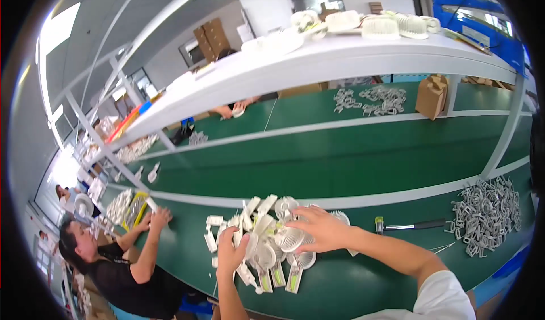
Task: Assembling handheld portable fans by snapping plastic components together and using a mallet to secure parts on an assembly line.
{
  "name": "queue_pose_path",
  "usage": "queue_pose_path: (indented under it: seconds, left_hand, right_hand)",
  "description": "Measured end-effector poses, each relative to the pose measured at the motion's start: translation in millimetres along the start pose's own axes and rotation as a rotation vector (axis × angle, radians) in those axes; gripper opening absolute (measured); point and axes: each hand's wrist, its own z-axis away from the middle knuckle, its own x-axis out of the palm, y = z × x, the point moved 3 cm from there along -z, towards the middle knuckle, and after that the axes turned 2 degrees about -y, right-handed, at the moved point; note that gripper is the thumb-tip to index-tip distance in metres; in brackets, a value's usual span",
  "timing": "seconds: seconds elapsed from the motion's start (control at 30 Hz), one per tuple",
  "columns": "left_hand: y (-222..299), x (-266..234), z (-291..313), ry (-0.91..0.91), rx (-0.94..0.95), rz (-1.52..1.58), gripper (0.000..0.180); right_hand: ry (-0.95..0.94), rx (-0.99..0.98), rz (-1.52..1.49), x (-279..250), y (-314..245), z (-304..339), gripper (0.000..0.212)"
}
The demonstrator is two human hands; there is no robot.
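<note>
A pile of white handheld fans [263, 254] with round ribbed heads and flat handles lies on the green work surface before me. My left hand [231, 253] is upright at the pile's left side, its thumb apart from the fingers and close to a fan head. From the right, my right hand [322, 229] reaches over the pile with its fingers spread. Those fingers touch or hover over a round fan head [289, 239]; I cannot tell which. Neither hand has a visible grip on a fan.
A black-handled hammer [414, 226] lies right of the pile, beside a heap of grey clip-like parts [487, 215]. A white shelf [340, 50] spans above the green bench. At left a co-worker [133, 269] handles a white piece near a yellow bin [134, 211].
</note>
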Motion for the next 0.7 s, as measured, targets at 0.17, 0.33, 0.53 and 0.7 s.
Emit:
queue_pose_path:
  seconds: [0.17, 0.33, 0.53, 0.7]
  left_hand:
    - [89, -58, -97, 0.184, 0.382, -0.072, 0.027]
    - [230, -74, -220, 0.396, 0.733, 0.108, 0.038]
    - [343, -47, -359, 0.547, 0.823, -0.107, 0.059]
    - [341, -48, -354, 0.132, 0.352, -0.247, 0.076]
  right_hand:
    - [0.385, -0.281, 0.327, -157, -32, -28, 0.039]
    - [0.855, -0.073, 0.778, -330, -20, -69, 0.027]
    - [0.487, 0.555, 1.029, -431, 36, -131, 0.078]
    - [0.223, 0.561, 0.904, -410, 58, -153, 0.083]
